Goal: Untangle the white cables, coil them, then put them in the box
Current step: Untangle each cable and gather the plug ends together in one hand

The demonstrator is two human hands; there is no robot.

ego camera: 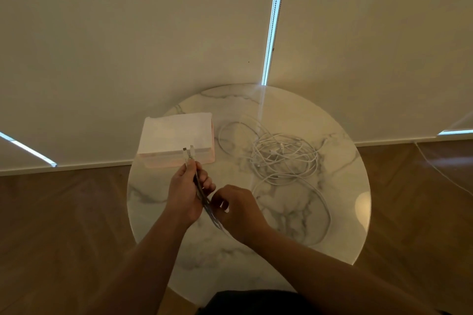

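Both hands hold one folded white cable [202,194] above the round marble table [158,194]. My left hand [185,192] grips it near the top, and the cable's two plug ends [189,152] stick up past my fingers. My right hand [235,212] pinches the same strands lower down. A tangled heap of white cables [284,156] lies on the table to the right, with a wide loop [325,204] trailing toward me. The pale pink box [176,139] stands at the table's back left, just behind the plug ends.
The table stands against closed light roller blinds [153,33] with bright gaps. A wooden floor [64,225] surrounds it. Another thin white cord [440,171] runs across the floor at the right.
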